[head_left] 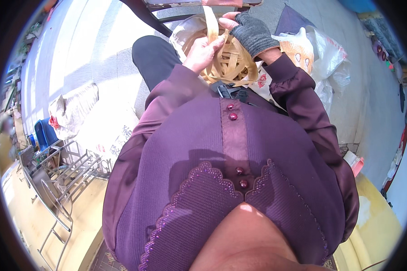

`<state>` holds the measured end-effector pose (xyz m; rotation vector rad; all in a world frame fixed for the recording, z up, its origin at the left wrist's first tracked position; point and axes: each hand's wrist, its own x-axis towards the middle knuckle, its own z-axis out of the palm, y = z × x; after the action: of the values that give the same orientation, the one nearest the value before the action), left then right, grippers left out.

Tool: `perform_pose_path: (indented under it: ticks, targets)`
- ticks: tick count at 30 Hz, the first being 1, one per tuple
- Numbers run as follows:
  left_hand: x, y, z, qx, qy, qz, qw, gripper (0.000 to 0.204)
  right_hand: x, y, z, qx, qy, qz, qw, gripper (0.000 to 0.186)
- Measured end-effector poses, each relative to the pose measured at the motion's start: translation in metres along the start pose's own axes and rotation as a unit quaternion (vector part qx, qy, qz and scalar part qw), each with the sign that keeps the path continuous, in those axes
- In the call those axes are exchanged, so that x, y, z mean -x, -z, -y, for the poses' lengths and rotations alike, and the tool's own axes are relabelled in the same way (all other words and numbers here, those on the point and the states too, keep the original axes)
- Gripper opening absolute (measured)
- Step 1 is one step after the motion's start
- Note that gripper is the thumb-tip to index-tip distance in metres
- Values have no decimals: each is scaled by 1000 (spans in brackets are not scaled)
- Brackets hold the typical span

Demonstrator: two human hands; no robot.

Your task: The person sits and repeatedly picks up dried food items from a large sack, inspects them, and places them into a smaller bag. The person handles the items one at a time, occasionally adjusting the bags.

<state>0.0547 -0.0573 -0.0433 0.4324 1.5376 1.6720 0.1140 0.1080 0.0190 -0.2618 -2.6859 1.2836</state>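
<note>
Pale tan flat strips lie in a loose, looping pile [233, 67] inside a white bag between my legs. My left hand [203, 53] pinches one strip [211, 21] that stands up from the pile. My right hand [249, 34], in a grey fingerless glove, is just right of that strip with its fingers bent toward it; what they hold is too small to make out. A black strap with a buckle [228, 91] lies below the pile, against my purple top.
A tan printed item [298, 54] and clear plastic bags [330, 77] are at the right. White sacks [106, 131], a blue plastic seat [45, 131] and metal frames [61, 180] stand at the left. A dark furniture frame [156, 22] is at the top.
</note>
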Motion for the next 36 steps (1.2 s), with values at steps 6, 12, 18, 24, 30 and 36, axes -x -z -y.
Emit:
perform_pose_path:
  ticks: [6,12,18,24,30,36]
  targets:
    - [-10,-9,-29,-601,-155,-107,777,26,-25,-9,14,79,42,31,995,37]
    - [-31,13,-37,-74,-3,56,996,23,-41,5,7,-432,-112,138,884,32]
    - [-29,17,-54,23,52,202,978,37,-37,15,6,-404,-69,150,900,27]
    - [-52,13,-51,-20,22,74,997,50,-47,21,-6,-130,106,-20,986,25]
    - [-53,2,-73,-101,-154,-132,974,31,-44,-4,-29,86,119,-40,988,28]
    - [-55,-6,-79,-149,-139,-90,975,10,-43,-13,-37,-119,-14,7,993,29]
